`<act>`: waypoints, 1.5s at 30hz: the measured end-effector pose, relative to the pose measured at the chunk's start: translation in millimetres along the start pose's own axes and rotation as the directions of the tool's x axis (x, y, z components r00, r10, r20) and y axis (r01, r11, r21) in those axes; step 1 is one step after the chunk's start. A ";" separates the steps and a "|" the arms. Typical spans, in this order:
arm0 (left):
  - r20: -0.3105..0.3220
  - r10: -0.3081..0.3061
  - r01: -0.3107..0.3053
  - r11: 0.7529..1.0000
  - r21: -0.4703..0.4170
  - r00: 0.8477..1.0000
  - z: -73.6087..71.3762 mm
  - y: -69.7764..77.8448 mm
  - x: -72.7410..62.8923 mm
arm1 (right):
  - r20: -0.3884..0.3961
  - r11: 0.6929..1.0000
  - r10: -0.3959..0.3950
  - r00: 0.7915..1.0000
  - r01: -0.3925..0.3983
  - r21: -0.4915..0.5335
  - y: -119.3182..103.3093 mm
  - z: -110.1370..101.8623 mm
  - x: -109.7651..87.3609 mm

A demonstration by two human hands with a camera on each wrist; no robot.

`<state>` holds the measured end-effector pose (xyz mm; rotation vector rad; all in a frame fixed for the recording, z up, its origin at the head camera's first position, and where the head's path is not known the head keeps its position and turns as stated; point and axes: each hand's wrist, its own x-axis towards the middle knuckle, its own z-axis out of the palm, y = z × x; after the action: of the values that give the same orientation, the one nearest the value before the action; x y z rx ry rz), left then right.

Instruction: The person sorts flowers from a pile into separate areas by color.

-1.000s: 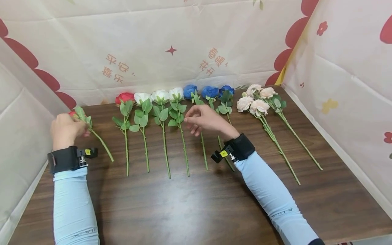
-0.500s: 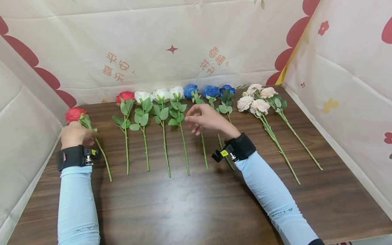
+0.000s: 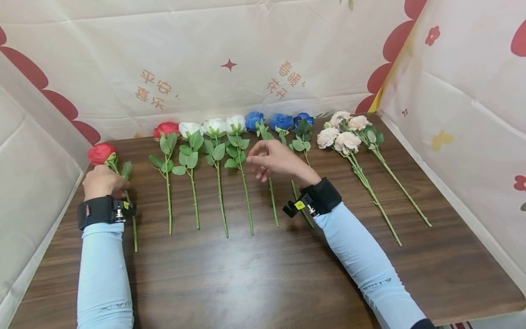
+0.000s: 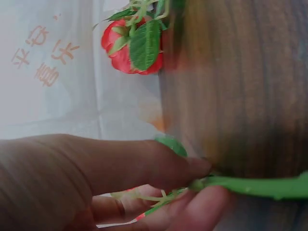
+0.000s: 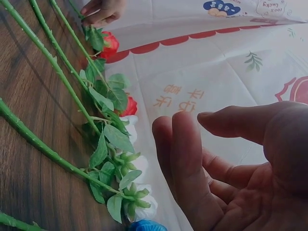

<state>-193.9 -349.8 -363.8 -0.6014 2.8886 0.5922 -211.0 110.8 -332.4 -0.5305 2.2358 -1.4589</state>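
At the table's left end, my left hand (image 3: 103, 182) pinches the stem of an artificial red rose (image 3: 101, 153). Thumb and fingertips meet on the green stem (image 4: 260, 187) in the left wrist view. The bloom points to the back wall, and the lower stem runs toward the front. A second red rose (image 3: 166, 130) lies to its right, apart from it. My right hand (image 3: 277, 160) holds nothing; its fingers are loosely bent over the stems of the blue roses (image 3: 281, 121), partly hiding them. White roses (image 3: 214, 128) lie between the red and blue ones.
Pale pink flowers (image 3: 347, 141) on long stems lie at the right of the brown wooden table (image 3: 246, 283). A printed cloth (image 3: 230, 36) stands as a wall behind, with cloth sides at left and right.
My left hand has moved slightly right and toward me, and the held rose has turned so its stem points more straight to the front. The right hand has stayed put.
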 end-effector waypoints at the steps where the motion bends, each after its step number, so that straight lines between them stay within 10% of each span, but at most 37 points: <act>1: -0.013 0.004 -0.004 1.000 0.002 1.000 -1.6 0.3 -1.0 | 0.000 1.000 0.001 1.000 -0.001 -0.001 0.0 0.1 0.1; 13: -0.183 0.164 -0.179 0.982 -0.066 0.969 -30.0 33.5 -33.9 | 0.005 1.000 -0.016 1.000 0.016 0.000 0.8 -4.0 0.3; 28: 0.061 0.369 -0.339 0.899 -0.277 0.927 -8.0 121.5 -63.3 | 0.010 1.000 0.016 1.000 -0.016 0.005 2.0 1.3 0.2; 35: 0.107 0.475 -0.367 0.786 -0.497 0.874 26.7 164.1 -82.0 | 0.023 0.999 0.042 0.999 -0.043 0.010 2.2 9.5 4.1; 45: 0.040 0.628 -0.343 0.476 -0.810 0.777 68.8 196.4 -109.7 | 0.003 0.998 -0.016 1.000 0.015 0.067 0.3 19.1 8.3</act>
<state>-170.6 -117.4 -335.6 0.3394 2.3089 1.8681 -207.8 92.1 -340.8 -0.5298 2.1768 -1.5332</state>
